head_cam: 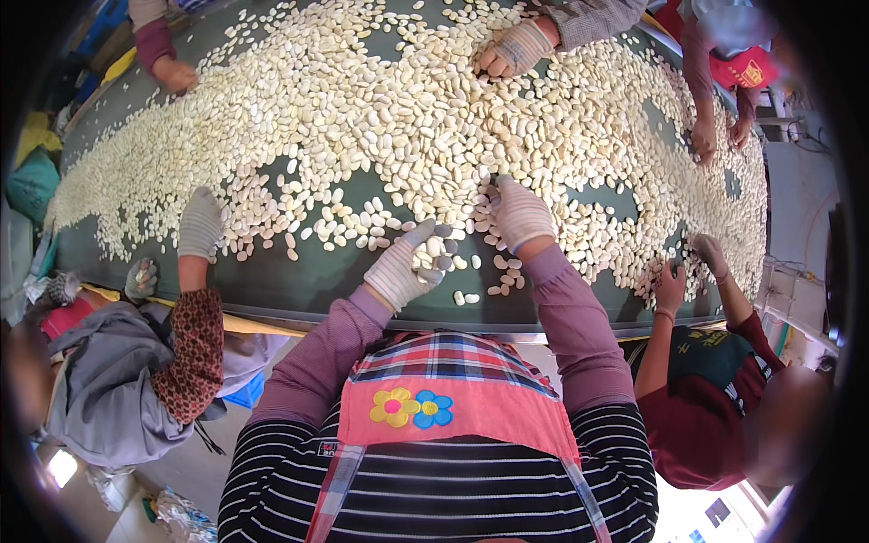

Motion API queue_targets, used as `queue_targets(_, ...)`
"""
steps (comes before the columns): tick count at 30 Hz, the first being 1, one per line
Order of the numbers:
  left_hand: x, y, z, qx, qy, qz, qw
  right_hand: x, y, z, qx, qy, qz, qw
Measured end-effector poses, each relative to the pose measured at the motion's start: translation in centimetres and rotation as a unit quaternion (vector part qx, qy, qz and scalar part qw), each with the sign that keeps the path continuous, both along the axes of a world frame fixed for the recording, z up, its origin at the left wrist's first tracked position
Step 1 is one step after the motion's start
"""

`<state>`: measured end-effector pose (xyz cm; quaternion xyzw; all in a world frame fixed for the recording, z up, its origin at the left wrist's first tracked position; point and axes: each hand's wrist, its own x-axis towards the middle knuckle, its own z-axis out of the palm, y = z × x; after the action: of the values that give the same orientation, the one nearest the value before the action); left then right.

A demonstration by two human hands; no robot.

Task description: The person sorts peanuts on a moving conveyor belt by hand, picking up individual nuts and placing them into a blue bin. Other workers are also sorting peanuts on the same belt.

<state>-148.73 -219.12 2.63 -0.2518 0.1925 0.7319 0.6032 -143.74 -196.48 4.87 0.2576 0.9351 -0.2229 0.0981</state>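
Observation:
White beans [421, 146] lie in a thick spread over a dark green belt-like surface [326, 285]. My left hand [400, 275], in a striped knit glove with grey fingertips, is curled around a small handful of beans [429, 254] just above the near part of the surface. To its right, my right hand [523, 216] wears a similar glove and reaches into the near edge of the spread. Its fingertips touch the beans there; whether a bean is between them is hidden. A few loose beans [509, 271] lie below my right hand, between my forearms.
Co-workers' hands are among the beans: a gloved hand [201, 220] at left, another gloved hand [517, 51] across, a bare hand [175, 75] at far left, and hands [671, 285] at right. A metal edge [475, 332] runs before my apron [461, 414].

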Motion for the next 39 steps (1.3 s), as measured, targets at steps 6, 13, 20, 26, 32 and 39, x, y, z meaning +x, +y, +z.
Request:
queue_targets(6,-0.6,-1.5,-0.3,0.0,-0.021,0.01,1.0,0.2,1.1,-0.5,-0.178,0.074,-0.098,0.976)
queue_targets(13,-1.9,-3.1,-0.2,0.014,0.003,-0.009,1.0,-4.9,0.1,-0.9,-0.008,0.004,-0.04,0.999)
queue_targets(20,-3.1,-5.4,-0.7,0.036,-0.001,0.026,0.999,-1.4,1.3,-1.7,-0.268,0.124,-0.168,0.94)
queue_targets(26,-3.9,-6.4,-0.6,0.042,-0.002,0.003,0.999,-2.5,-1.3,-2.6,-0.072,0.107,-0.077,0.989)
queue_targets(32,-4.8,-7.8,0.2,0.011,0.026,0.001,1.0,-3.1,-2.5,-2.5,0.02,-0.039,-0.075,0.996)
queue_targets(39,-6.1,-9.6,0.3,0.017,-0.001,0.03,0.999,-2.5,-7.5,-0.4,-0.127,0.055,-0.124,0.983)
